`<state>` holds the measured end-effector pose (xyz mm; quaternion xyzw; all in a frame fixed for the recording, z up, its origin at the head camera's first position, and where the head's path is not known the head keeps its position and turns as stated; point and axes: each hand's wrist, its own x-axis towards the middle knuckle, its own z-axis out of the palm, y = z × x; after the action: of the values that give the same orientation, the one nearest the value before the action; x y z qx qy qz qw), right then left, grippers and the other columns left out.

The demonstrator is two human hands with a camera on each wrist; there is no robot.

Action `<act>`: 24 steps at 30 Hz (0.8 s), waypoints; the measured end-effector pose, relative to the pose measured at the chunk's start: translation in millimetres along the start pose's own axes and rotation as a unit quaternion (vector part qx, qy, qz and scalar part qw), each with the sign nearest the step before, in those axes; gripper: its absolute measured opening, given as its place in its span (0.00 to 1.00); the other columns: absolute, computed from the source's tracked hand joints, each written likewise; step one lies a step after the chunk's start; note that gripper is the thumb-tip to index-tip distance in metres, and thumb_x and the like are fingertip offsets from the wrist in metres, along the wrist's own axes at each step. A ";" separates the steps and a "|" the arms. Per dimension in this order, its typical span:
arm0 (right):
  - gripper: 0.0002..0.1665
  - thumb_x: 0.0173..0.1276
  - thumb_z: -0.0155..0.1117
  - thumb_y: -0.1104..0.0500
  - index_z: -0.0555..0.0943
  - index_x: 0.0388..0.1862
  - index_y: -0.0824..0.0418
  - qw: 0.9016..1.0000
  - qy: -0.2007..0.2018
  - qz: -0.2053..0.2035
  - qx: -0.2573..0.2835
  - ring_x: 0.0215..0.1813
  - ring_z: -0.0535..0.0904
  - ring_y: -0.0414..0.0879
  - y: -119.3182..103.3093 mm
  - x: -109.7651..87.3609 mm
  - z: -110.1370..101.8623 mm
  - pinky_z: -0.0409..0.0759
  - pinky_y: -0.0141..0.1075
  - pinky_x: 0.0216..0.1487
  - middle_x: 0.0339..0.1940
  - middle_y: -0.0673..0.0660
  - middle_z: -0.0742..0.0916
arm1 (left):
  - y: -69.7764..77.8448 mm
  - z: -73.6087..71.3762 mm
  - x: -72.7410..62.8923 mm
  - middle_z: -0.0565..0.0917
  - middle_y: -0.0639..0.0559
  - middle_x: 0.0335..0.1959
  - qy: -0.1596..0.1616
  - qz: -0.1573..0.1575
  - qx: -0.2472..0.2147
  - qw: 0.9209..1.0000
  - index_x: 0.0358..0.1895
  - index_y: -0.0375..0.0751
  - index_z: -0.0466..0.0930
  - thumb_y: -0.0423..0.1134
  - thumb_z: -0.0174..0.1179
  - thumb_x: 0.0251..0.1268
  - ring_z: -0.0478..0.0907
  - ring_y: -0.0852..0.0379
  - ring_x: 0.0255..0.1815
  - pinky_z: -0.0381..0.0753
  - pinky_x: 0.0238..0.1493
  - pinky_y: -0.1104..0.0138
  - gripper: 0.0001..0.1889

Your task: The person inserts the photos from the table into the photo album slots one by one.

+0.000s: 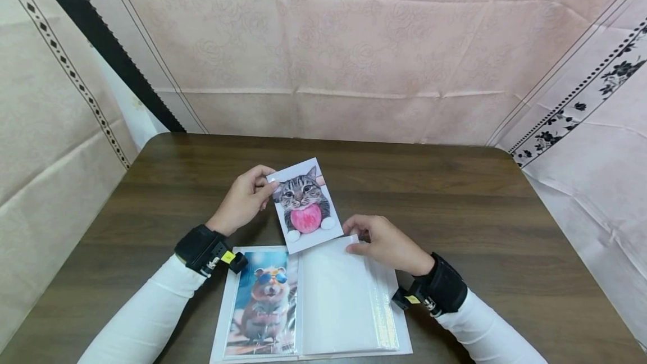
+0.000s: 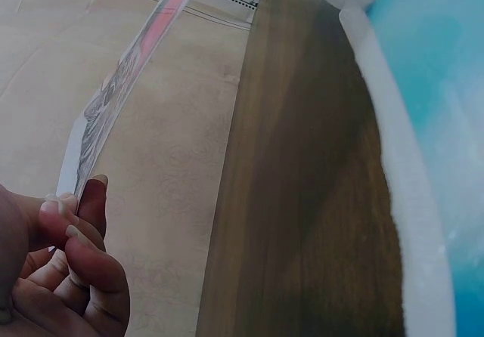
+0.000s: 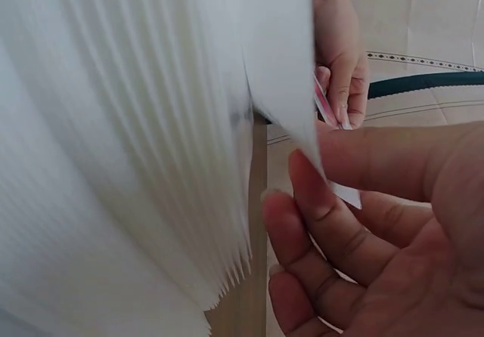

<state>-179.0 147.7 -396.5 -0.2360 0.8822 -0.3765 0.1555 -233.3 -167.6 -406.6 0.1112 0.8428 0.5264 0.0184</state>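
A photo card (image 1: 305, 206) of a cat with a pink ball is pinched at its upper left corner by my left hand (image 1: 246, 198). Its lower edge overlaps the top of an open photo album (image 1: 404, 330). In the left wrist view the card (image 2: 125, 88) appears nearly edge-on between thumb and fingers. My right hand (image 1: 386, 243) pinches the top right part of a clear sleeve page (image 1: 338, 302) on the album's right side. The right wrist view shows thumb and forefinger on the corner of that page (image 3: 283, 57), beside a stack of sleeves. A bear picture (image 1: 265, 302) fills the left page.
The album lies at the near edge of a brown wooden table (image 1: 429, 184). Pale patterned cloth (image 1: 354, 60) hangs behind the table and at both sides. A black band (image 1: 106, 44) runs down the cloth at upper left.
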 end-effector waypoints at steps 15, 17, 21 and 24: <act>0.10 0.66 0.72 0.63 0.86 0.45 0.62 1.000 0.008 -0.009 0.000 0.33 0.72 0.43 3.6 1.2 6.2 0.68 0.28 0.31 0.27 0.50 0.78 | 0.4 -0.2 -1.2 0.75 0.46 0.28 0.003 -0.001 0.000 1.000 0.60 0.42 0.74 0.39 0.55 0.78 0.72 0.53 0.26 0.68 0.23 0.69 0.13; 0.09 0.66 0.72 0.63 0.86 0.44 0.62 1.000 0.009 -0.008 0.002 0.32 0.71 0.43 4.1 1.5 7.0 0.68 0.28 0.30 0.26 0.50 0.77 | 1.3 -0.5 -1.5 0.75 0.46 0.29 0.003 -0.001 0.000 1.000 0.60 0.42 0.74 0.39 0.55 0.78 0.72 0.53 0.26 0.68 0.24 0.69 0.13; 0.08 0.67 0.71 0.63 0.86 0.44 0.62 1.000 0.011 -0.008 0.001 0.31 0.71 0.43 4.5 1.7 7.5 0.67 0.28 0.29 0.26 0.50 0.77 | 2.5 -1.0 -1.9 0.75 0.44 0.30 0.000 -0.001 -0.004 1.000 0.61 0.41 0.74 0.39 0.55 0.78 0.72 0.54 0.26 0.68 0.24 0.69 0.14; 0.09 0.68 0.70 0.62 0.86 0.45 0.62 1.000 0.007 -0.008 -0.005 0.33 0.72 0.43 4.4 1.6 6.6 0.69 0.28 0.31 0.28 0.51 0.80 | 3.3 -1.1 -1.9 0.76 0.41 0.31 -0.002 -0.004 -0.008 1.000 0.61 0.40 0.74 0.40 0.55 0.78 0.72 0.55 0.27 0.68 0.24 0.69 0.14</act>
<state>-178.7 145.6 -404.4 -0.2413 0.8831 -0.3755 0.1447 -231.0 -167.6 -403.3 0.1089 0.8388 0.5330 0.0226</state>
